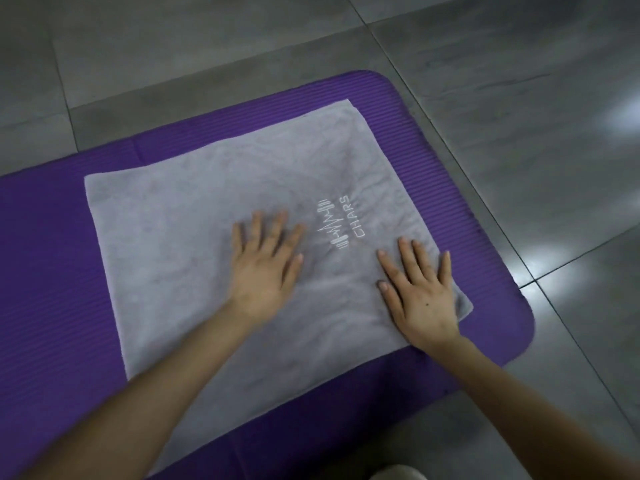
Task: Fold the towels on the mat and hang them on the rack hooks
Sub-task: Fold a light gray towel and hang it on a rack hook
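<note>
A pale grey towel [194, 223] lies spread flat on a purple ribbed mat [45, 271]. White embroidery reading CHARS [341, 221] sits near the towel's right side. My left hand [265, 268] rests palm down on the towel's middle, fingers spread. My right hand [420, 292] lies flat, fingers apart, on the towel's right edge near its lower right corner. Neither hand grips the cloth. No rack or hooks are in view.
Grey floor tiles [519, 116] surround the mat on the far side and the right. The mat's rounded corners [519, 327] lie close to the towel's right edge. A pale object [398, 472] shows at the bottom edge.
</note>
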